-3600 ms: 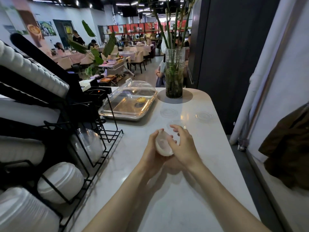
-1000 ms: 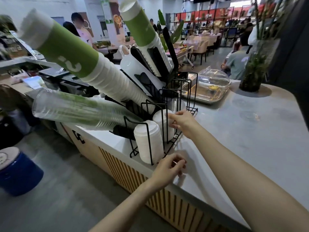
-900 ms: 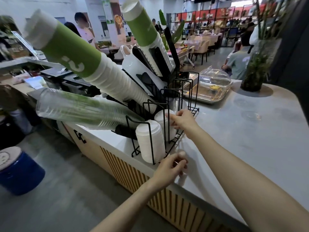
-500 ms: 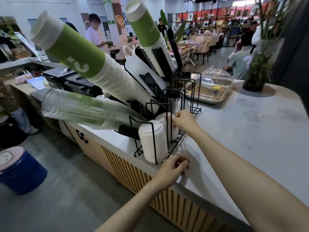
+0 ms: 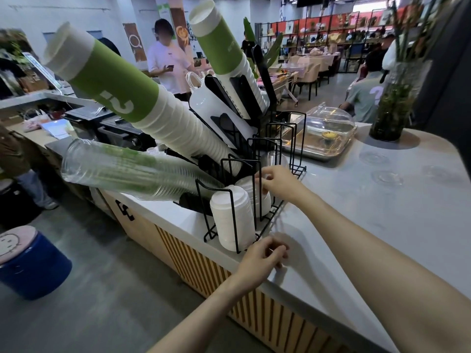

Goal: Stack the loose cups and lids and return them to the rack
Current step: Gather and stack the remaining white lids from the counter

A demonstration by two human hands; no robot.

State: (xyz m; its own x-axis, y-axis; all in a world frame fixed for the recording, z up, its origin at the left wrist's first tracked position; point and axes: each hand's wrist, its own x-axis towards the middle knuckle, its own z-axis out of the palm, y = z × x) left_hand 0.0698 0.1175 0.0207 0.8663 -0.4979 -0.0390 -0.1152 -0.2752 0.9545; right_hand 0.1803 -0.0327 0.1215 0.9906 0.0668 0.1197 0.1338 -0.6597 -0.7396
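White lid stacks point(image 5: 233, 215), two, wire rack point(image 5: 277, 138)

We have both bare forearms reaching forward toward the rack point(image 5: 277, 138). Our right hand point(image 5: 276, 180) sits at the rack's near side, wrist bent slightly, fingers curled with fingertips point(image 5: 260, 174) pinched at something among the wires; what they hold we cannot tell. Our left hand point(image 5: 262, 256) lies lower, just beside the rack's front corner, fingers curled loosely under, thumb across them.
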